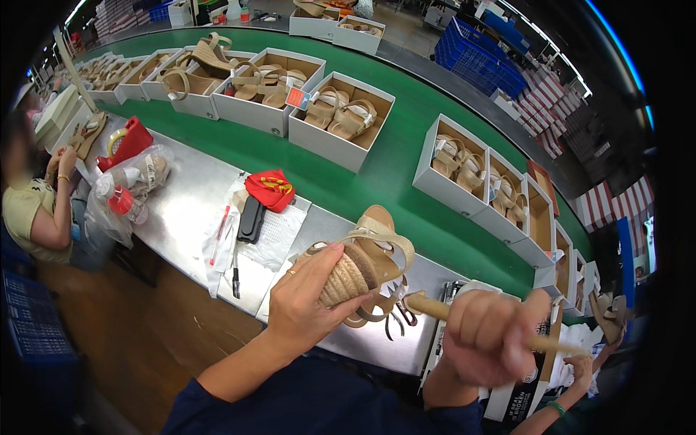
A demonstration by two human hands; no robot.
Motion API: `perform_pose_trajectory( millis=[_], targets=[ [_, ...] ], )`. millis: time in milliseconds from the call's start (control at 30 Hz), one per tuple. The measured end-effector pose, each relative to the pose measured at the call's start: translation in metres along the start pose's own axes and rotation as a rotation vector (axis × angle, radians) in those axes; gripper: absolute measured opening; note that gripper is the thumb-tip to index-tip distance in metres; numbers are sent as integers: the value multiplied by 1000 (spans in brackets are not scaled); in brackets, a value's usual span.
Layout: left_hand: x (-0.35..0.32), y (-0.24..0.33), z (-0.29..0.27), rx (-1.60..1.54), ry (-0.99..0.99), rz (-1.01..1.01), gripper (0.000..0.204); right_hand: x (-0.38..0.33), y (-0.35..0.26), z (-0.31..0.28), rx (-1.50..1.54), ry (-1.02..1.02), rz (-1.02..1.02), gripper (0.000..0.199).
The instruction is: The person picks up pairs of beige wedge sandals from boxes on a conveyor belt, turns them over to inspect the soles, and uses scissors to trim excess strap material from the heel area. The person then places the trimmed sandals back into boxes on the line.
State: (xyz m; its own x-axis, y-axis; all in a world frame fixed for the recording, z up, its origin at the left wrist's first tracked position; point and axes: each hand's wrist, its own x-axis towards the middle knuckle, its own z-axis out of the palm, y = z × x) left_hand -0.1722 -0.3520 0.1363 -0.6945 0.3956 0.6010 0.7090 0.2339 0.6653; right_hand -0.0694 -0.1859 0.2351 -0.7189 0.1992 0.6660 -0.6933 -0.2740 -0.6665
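My left hand (308,293) is wrapped around the rope-covered wedge heel of a beige sandal (377,250), which it holds tilted above the metal table. Gripped in my right hand (489,337) is a light wooden stick-like tool (429,305), its blunt tip pointing toward the sandal but apart from it. That hand is a little blurred, and the tip is too unclear to name the tool's exact kind. Below the held sandal, partly covered by it, lie more sandal straps (371,310). Dark-handled cutters or scissors (397,324) rest on the table beside them.
A green conveyor (326,174) carries white boxes of sandals (341,148) beyond the table (192,181). A red cloth (270,190), black case (251,220) and pens lie left of my hands. Co-workers sit at left (40,210) and reach in at lower right (580,373).
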Motion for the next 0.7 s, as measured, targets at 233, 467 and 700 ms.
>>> perform_pose_trajectory(
  millis=[233, 467, 700],
  targets=[
    [-6, 3, 9, -5, 42, 34, 64, 24, 44, 27, -628, -88, 211, 19],
    [-4, -3, 12, -19, 62, 50, 63, 30, 31, 40, -633, -178, 167, 23],
    [-1, -8, 5, -42, 70, 13, 61, 30, 56, 59, -615, -57, 127, 41]
  ],
)
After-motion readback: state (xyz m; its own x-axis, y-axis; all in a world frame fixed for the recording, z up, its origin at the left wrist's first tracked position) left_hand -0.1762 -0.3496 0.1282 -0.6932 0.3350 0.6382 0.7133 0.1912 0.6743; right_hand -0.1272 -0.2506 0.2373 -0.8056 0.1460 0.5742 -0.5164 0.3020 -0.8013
